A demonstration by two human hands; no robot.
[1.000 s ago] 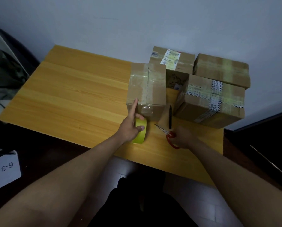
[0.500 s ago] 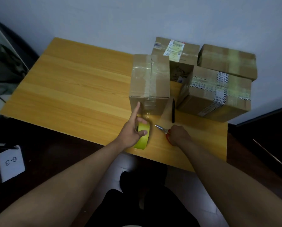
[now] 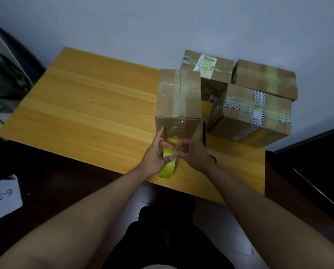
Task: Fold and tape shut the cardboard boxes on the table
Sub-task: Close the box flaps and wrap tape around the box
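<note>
My left grip (image 3: pixel 154 158) is curled round the yellow-green tape roll (image 3: pixel 167 163), which stands on edge near the desk's (image 3: pixel 80 105) front edge, with the forefinger stretched out to touch the near face of the tall taped box (image 3: pixel 178 100). My right grip (image 3: pixel 193 152) sits just beside it, fingers bent toward the roll; I cannot tell whether they pinch tape. A black pen (image 3: pixel 204 133) lies right of that box. Three more taped boxes (image 3: pixel 259 105) crowd the desk's far right corner.

Four taped cardboard boxes are grouped at the desk's far right: the nearest box (image 3: pixel 178 98) is stood upright, with a yellow-green tape roll (image 3: pixel 167 164) set on edge before it.
</note>
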